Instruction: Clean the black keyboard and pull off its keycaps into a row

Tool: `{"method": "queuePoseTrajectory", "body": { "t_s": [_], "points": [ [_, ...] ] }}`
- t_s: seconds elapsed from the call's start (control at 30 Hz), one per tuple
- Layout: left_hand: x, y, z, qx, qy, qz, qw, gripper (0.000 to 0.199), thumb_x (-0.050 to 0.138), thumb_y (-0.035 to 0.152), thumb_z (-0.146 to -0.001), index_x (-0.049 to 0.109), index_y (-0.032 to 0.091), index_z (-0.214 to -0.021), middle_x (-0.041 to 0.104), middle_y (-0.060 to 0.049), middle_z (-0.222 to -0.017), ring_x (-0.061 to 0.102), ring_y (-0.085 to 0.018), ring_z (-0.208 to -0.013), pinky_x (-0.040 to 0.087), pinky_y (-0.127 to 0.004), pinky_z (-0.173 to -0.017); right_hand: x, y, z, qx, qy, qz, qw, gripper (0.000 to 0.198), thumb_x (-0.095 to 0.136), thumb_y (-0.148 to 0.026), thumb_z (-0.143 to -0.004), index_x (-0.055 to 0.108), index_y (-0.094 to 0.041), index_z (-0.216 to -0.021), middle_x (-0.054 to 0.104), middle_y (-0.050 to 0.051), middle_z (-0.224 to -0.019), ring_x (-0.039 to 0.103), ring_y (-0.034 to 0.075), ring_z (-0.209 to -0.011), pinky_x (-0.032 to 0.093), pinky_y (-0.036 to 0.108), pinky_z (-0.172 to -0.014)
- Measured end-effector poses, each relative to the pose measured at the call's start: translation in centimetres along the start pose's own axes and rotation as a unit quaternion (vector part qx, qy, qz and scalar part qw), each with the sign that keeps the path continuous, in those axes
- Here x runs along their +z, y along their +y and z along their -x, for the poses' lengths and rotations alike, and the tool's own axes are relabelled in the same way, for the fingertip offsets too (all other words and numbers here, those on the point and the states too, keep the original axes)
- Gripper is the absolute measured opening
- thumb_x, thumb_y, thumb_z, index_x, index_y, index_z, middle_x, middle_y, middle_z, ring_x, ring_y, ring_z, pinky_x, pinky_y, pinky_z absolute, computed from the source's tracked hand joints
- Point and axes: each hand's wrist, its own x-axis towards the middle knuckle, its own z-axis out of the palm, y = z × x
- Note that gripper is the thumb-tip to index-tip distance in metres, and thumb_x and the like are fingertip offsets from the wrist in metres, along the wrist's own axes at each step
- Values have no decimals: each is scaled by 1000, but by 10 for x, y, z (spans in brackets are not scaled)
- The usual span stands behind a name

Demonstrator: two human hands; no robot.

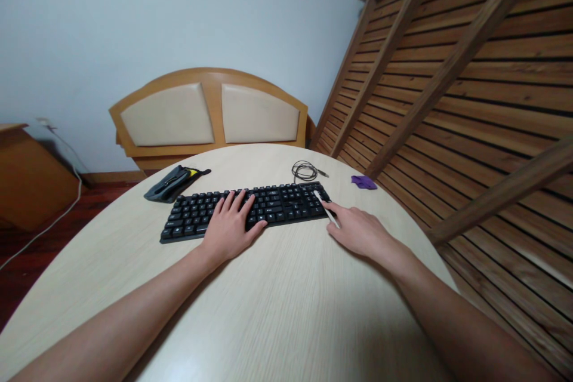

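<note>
A black keyboard (274, 212) lies across the table in front of me, slightly angled. My left hand (230, 227) rests on its middle keys, fingers spread, holding nothing. In my right hand (356, 228) is a slim white stick (330, 215) with a small whitish tip, pinched between the fingers; its exact kind cannot be made out. That tip is at the number keys on the keyboard's right end. Behind the keyboard, its dark cable (304, 171) lies in a loose coil with the plug at the right.
The round pale wooden table (277, 298) holds a dark grey pouch (168, 185) with a yellow part at the left and a purple cloth (363, 182) at the right. Beyond it are a padded headboard (215, 76) and a leaning slatted wooden frame (456, 83).
</note>
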Motion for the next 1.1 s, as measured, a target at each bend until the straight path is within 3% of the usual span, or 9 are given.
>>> {"method": "queuePoseTrajectory", "body": {
  "t_s": [0.57, 1.1],
  "points": [
    [-1, 0, 1, -1, -1, 2, 1000, 74, 38, 65, -93, 46, 15, -146, 41, -14, -154, 33, -38, -143, 29, -54, -115, -8, -2, 10, 0, 8, 20, 1000, 37, 44, -26, -88, 59, -21, -122, 72, 13, -97, 69, 31, -88, 37, 34, -65],
    [1, 0, 1, 0, 4, 1, 1000, 74, 38, 66, -93, 46, 15, -146, 41, -14, -154, 33, -37, -143, 29, -54, -116, -23, -20, 31, -16, -82, 96, 992, 39, 39, -13, -88, 55, -9, -123, 72, 18, -94, 70, 30, -87, 37, 34, -62]
  ]
}}
